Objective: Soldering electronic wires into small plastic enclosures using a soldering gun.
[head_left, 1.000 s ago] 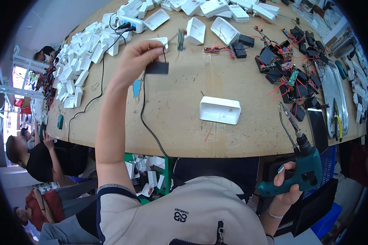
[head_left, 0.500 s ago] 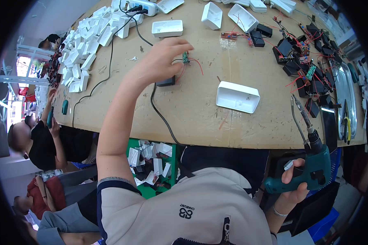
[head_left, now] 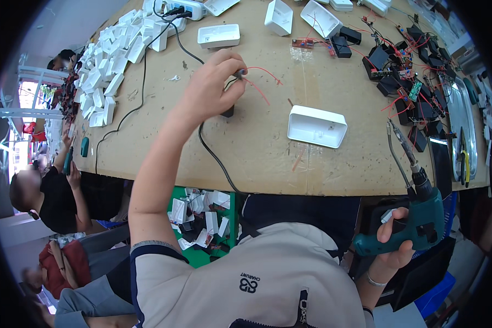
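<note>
My left hand (head_left: 213, 85) reaches over the table with its thumb and fingers pinched on a small circuit board, mostly hidden by the fingertips. Two red wires (head_left: 259, 92) trail from it to the right. Part of a black box (head_left: 228, 111) shows beneath that hand. My right hand (head_left: 394, 238) is wrapped round the handle of a teal soldering gun (head_left: 425, 218), held beyond the table's near edge. Its metal tip and a thin curved feed tube point up toward the table. Between the hands, a white plastic case (head_left: 317, 131) lies open side up.
White cases (head_left: 106, 71) are heaped at left. Black boxes and wired boards (head_left: 407, 82) crowd the right, beside a metal tray (head_left: 464, 131) with pliers (head_left: 464, 164). A black cable (head_left: 216, 156) crosses the table. A green crate (head_left: 228, 210) stands below. A co-worker (head_left: 60, 197) sits at left.
My left hand's fingers have closed on the circuit board, and its red wires have shifted. The view has moved slightly. My right hand still holds the soldering gun in about the same place.
</note>
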The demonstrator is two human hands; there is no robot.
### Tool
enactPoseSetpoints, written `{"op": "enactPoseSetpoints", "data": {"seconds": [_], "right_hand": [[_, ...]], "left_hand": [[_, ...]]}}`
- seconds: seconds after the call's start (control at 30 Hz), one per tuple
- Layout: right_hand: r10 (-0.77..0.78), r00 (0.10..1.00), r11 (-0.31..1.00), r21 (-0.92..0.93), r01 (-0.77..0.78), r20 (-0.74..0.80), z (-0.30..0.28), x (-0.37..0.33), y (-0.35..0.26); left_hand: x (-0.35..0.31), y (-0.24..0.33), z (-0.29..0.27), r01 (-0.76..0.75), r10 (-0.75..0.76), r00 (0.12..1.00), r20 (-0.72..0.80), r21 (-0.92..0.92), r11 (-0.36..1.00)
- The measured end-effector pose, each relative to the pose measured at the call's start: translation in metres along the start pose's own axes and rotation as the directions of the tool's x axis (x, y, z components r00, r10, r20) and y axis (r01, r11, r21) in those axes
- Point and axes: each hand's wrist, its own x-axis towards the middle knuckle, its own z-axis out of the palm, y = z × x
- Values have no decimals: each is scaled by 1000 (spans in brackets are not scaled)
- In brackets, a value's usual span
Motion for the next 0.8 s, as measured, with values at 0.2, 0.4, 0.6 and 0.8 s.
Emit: {"op": "enactPoseSetpoints", "data": {"seconds": [0.2,0.4,0.6,0.8], "right_hand": [[76,996,954,286,-88,51,24,19,25],[183,977,857,469,-215,113,83,32,62],[295,945,799,506,-324,139,98,45,79],[265,963,833,491,-255,51,105,58,82]], "left_hand": [[-30,34,14,-30,5,965,-261,-93,995],[-45,64,32,18,-18,907,-421,-4,1000],[-51,87,40,-16,-54,934,-354,-192,981],[-52,103,33,-164,153,973,-171,-54,985]]}}
